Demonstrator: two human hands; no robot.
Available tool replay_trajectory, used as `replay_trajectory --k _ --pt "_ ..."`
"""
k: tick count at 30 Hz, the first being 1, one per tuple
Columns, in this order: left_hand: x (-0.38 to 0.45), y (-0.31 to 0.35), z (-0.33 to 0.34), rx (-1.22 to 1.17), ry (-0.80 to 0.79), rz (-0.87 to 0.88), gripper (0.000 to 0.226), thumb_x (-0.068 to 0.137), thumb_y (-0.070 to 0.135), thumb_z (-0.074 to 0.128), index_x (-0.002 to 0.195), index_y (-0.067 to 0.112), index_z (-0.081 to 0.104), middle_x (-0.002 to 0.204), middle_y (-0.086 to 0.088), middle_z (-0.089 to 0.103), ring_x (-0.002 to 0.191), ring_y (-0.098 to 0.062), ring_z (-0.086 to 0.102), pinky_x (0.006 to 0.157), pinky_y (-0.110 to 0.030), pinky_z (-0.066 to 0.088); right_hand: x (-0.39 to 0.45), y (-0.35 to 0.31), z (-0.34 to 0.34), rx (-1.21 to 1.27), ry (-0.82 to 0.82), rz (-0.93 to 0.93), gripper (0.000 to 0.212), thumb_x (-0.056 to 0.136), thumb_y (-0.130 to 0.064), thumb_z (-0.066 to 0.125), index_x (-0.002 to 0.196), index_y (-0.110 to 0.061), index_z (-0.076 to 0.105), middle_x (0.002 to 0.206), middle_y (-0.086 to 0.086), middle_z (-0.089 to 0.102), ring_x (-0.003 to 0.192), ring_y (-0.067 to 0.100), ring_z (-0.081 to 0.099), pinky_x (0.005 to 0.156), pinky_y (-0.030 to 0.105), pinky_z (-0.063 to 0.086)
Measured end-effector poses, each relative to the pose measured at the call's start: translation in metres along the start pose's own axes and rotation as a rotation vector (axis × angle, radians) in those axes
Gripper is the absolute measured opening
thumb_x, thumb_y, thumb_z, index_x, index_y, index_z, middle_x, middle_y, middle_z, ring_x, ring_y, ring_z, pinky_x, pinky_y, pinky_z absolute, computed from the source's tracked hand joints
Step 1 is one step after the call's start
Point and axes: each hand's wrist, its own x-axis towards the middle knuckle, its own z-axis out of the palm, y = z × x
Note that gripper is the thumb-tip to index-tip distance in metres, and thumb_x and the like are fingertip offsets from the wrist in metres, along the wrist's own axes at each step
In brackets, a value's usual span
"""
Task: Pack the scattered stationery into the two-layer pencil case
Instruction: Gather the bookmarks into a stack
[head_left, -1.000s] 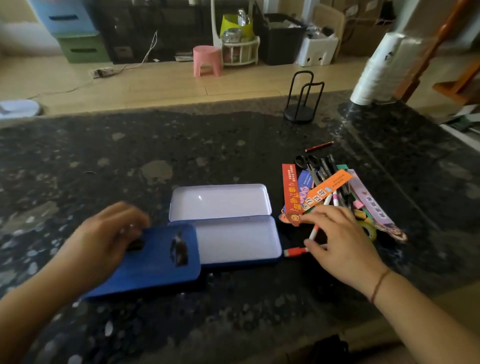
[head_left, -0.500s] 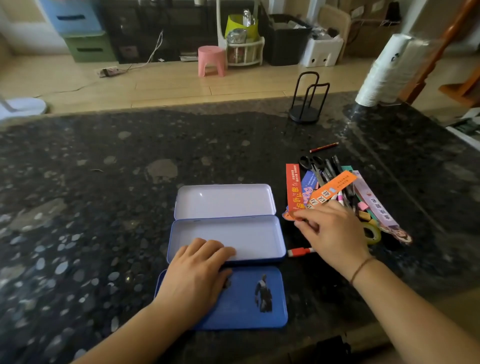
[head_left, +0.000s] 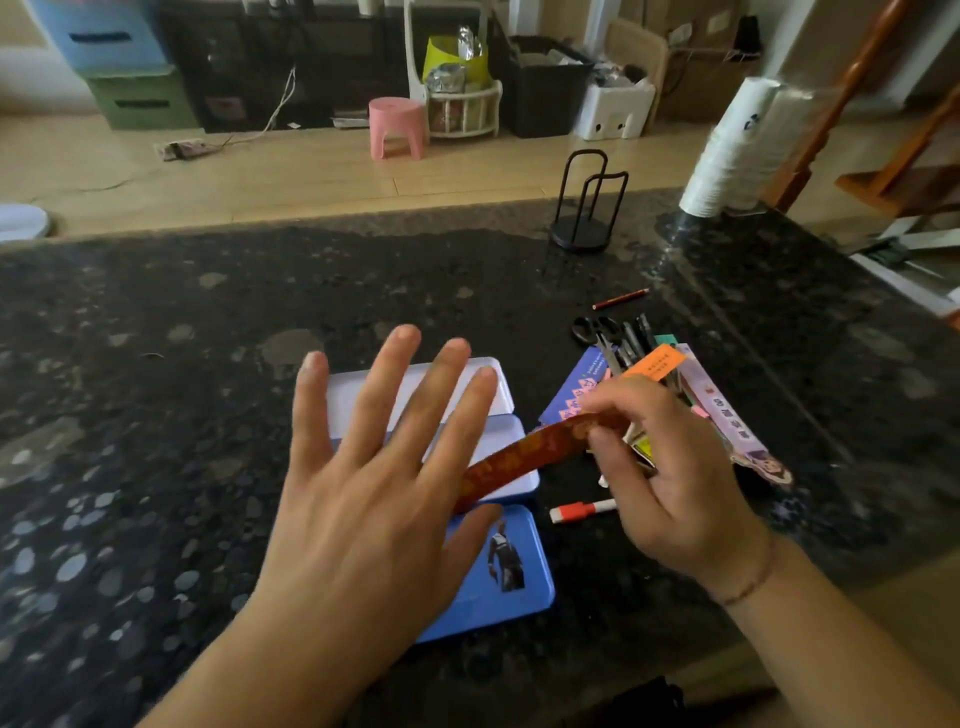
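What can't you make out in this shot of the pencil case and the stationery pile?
All head view:
- Pencil case trays: the left hand covers most of them, so whatever lies inside is unseen.
- Red strip pinched by the right hand: motion blur makes its print unreadable.
- Pile: items overlap; the right hand hides its near end.
- Blue lid: the figure printed on it is too small to identify.

Daylight from the far floor side glares on the dim counter (head_left: 156, 364); edges curve, the moving red strip (head_left: 519, 457) blurs.
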Motion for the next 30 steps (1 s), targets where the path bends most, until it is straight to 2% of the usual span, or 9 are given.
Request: replay_trajectory --k 2,4,7,11,14,17,23,26,30 --pt "0.002 -0.005 -0.004 -0.084 -0.12 -0.083 0.043 0.083 0.051 0.05 0.12 0.031 0.057 0.11 0.007 0.069 0.104 -0.02 0.064 0.091 -0.049 0.048 0.004 -0.004 0.006 0.15 0.011 0.038 0.022 0.094 -0.021 0.047 0.116 -0.015 0.047 0.099 -0.008 0.055 0.088 0.011 0.058 0.076 0.022 0.048" --pt "-0.001 -0.01 0.004 -0.467 -0.251 -0.272 0.016 0.092 0.041 0.047 0.094 0.033 0.061 0.072 0.012 0.069 0.063 -0.01 0.065 0.061 -0.033 0.054 0.008 0.001 0.016 0.256 0.054 0.142 0.027 0.092 -0.018 0.05 0.119 -0.018 0.047 0.095 -0.007 0.059 0.088 0.013 0.061 0.075 0.024 0.049" --pt "-0.008 -0.015 0.031 -1.241 -0.372 -0.78 0.017 0.098 0.02 0.048 0.098 0.021 0.065 0.071 -0.004 0.069 0.054 -0.02 0.062 0.056 -0.034 0.054 0.015 0.027 0.025 -0.002 0.02 0.34 0.036 0.09 -0.025 0.052 0.126 -0.024 0.051 0.087 -0.008 0.057 0.084 0.009 0.056 0.074 0.026 0.049" --pt "-0.017 -0.023 0.045 -1.808 -0.358 -1.144 0.03 0.099 0.026 0.042 0.114 0.012 0.063 0.081 -0.017 0.062 0.056 -0.025 0.056 0.055 -0.037 0.051 0.005 0.057 0.034 -0.559 -0.533 0.468 0.043 0.078 -0.03 0.062 0.119 -0.039 0.058 0.102 -0.012 0.059 0.105 0.014 0.051 0.074 0.029 0.045" --pt "-0.016 -0.029 0.05 -1.899 -0.332 -1.159 0.033 0.101 0.027 0.039 0.117 0.01 0.061 0.088 -0.018 0.065 0.065 -0.027 0.061 0.063 -0.042 0.056 0.002 0.057 0.043 -0.569 -0.492 0.408 0.024 0.084 -0.039 0.06 0.107 -0.039 0.068 0.096 -0.011 0.069 0.095 0.017 0.057 0.069 0.03 0.044" --pt "-0.015 -0.03 0.05 -1.939 -0.322 -1.13 0.031 0.101 0.024 0.037 0.12 0.011 0.059 0.093 -0.017 0.067 0.075 -0.03 0.063 0.068 -0.044 0.057 0.008 0.044 0.032 -0.451 -0.151 0.322 0.019 0.09 -0.031 0.06 0.103 -0.026 0.073 0.083 -0.005 0.073 0.075 0.016 0.065 0.061 0.03 0.05" --pt "-0.017 -0.036 0.049 -1.827 -0.285 -1.115 0.035 0.101 0.033 0.037 0.12 0.014 0.058 0.098 -0.015 0.07 0.076 -0.029 0.066 0.064 -0.039 0.056 0.027 -0.014 -0.003 0.211 0.353 0.257 0.014 0.095 -0.026 0.052 0.085 -0.018 0.058 0.074 0.009 0.064 0.068 0.015 0.068 0.06 0.024 0.049" --pt "-0.016 -0.038 0.048 -1.895 -0.289 -1.102 0.05 0.098 0.049 0.032 0.118 0.014 0.06 0.097 -0.013 0.069 0.072 -0.025 0.064 0.057 -0.035 0.054 0.033 -0.008 -0.005 0.401 0.214 0.405 0.031 0.089 0.0 0.057 0.098 -0.028 0.046 0.067 0.016 0.062 0.061 0.025 0.067 0.052 0.029 0.053" --pt "-0.019 -0.043 0.048 -2.087 -0.478 -1.041 0.071 0.093 0.065 0.023 0.122 0.013 0.061 0.107 -0.019 0.067 0.073 -0.027 0.062 0.051 -0.033 0.051 0.032 0.016 -0.009 0.569 -0.241 0.56 0.028 0.087 -0.005 0.053 0.091 -0.031 0.06 0.059 0.009 0.059 0.047 0.024 0.055 0.046 0.032 0.048"
